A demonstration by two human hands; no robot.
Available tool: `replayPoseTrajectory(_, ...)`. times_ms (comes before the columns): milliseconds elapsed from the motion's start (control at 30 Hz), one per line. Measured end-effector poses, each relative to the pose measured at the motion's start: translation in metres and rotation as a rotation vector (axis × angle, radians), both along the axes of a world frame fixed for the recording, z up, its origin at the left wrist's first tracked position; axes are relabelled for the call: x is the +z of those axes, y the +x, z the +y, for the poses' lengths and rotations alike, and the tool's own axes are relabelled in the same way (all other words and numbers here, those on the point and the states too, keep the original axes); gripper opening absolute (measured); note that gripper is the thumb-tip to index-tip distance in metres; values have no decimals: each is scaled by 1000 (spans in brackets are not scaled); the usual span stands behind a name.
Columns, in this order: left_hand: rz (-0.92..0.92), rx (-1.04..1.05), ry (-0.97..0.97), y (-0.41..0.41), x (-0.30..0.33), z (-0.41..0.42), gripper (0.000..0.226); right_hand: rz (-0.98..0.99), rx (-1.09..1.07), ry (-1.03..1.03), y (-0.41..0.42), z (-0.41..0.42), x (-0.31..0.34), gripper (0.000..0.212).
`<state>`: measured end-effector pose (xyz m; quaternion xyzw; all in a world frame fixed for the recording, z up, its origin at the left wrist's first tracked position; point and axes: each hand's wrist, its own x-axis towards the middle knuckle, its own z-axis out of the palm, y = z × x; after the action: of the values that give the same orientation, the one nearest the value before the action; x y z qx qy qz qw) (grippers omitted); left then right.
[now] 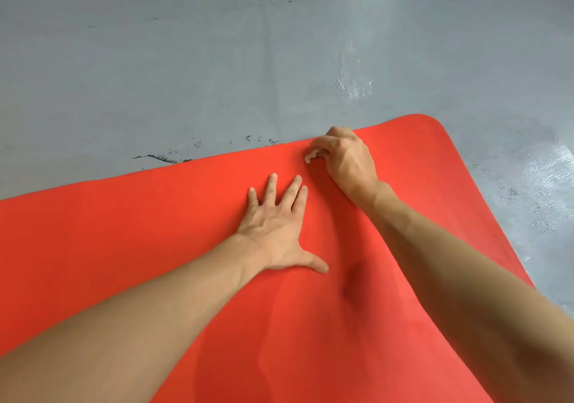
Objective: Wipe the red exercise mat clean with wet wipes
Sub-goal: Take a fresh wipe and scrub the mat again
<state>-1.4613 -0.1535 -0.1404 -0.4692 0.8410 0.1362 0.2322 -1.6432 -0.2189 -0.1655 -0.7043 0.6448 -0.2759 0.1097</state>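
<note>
Wiping in progress near the mat's far edge; slippage is the main risk.
Red exercise mat (124, 247) lies flat on the grey floor (186, 61); left hand (276, 228) presses it with fingers spread, and lifting could let it creep. Right hand (344, 157) clenches a balled wet wipe (311, 156), which likely covers little.

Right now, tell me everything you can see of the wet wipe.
The wet wipe is a small white crumpled wad, mostly hidden inside the right hand, whose curled fingers grip it. Only a scrap shows below the fingertips. It is pressed on the red mat near the mat's far edge, close to the rounded corner. The left hand lies flat nearby, not touching it.
</note>
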Motion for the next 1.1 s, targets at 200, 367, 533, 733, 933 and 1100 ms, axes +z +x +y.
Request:
replayPoseTrajectory(200, 13, 1, 12, 2, -1, -2, 153, -1, 136, -40, -4, 11, 0, 28)
replayPoseTrajectory(367, 18, -2, 42, -1, 1, -1, 152, 0, 297, 6, -28, 121, -1, 38)
replayPoseTrajectory(533, 23, 1, 53, 1, 1, -2, 151, 52, 283, -31, -12, 103, 6, 37)
replayPoseTrajectory(733, 14, -1, 35, 1, -1, -2, 153, 55, -2, 3, -6, -35, 4, 18)
replayPoseTrajectory(933, 9, -7, 51, 0, -1, -1, 152, 49, 31, -33, -34, 43, 1, 32)
replayPoseTrajectory(1100, 2, -5, 51, 0, -2, -3, 151, 76, 34, -56, -48, 106, 3, 36)
